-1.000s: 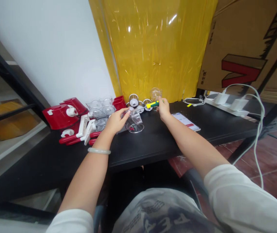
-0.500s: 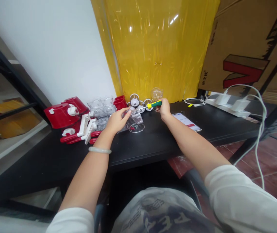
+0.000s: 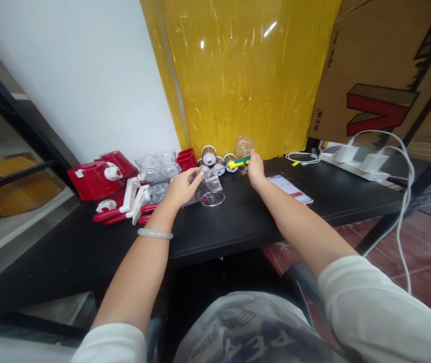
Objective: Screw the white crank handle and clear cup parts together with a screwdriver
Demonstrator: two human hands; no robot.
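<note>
Open tabletop (image 3: 243,209), spools (image 3: 209,156) behind

Red "V" on cardboard box (image 3: 374,55); "PEA" on shirt (image 3: 245,322); phone (image 3: 289,188) text blurred.

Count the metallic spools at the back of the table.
4 visible: the top spool, the partly hidden lower-left spool, the middle spool and the right spool behind the yellow-green tool. More may be hidden.

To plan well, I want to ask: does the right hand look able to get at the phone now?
Probably yes: the phone lies close by, with nothing seen on top. But the right hand holds the screwdriver, so its grip is not free.
</note>
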